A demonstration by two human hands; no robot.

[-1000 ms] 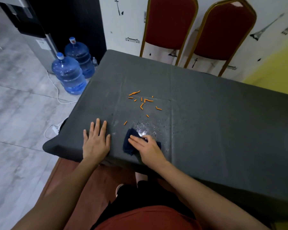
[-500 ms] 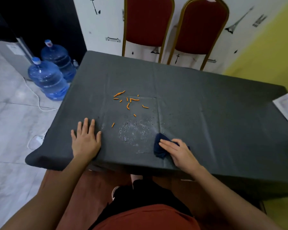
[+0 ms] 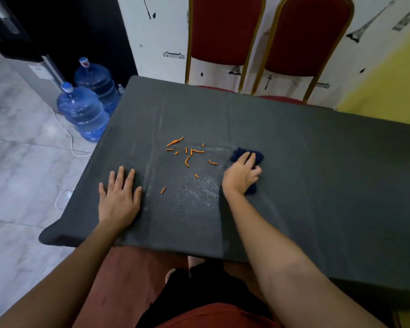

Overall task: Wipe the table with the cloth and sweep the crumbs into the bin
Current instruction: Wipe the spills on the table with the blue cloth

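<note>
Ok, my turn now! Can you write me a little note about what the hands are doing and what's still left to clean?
Left hand: flat on the table, fingers spread, holding nothing.
Right hand: pressed on the dark blue cloth, to the right of the mess.
Orange crumbs: scattered mid-table, left of the cloth, none gathered up.
Wet patch: droplets on the table between the two hands, not yet wiped dry.
Bin: not in view, so find it first.
Left to do: wipe the wet patch, sweep the crumbs together and push them into the bin.
</note>
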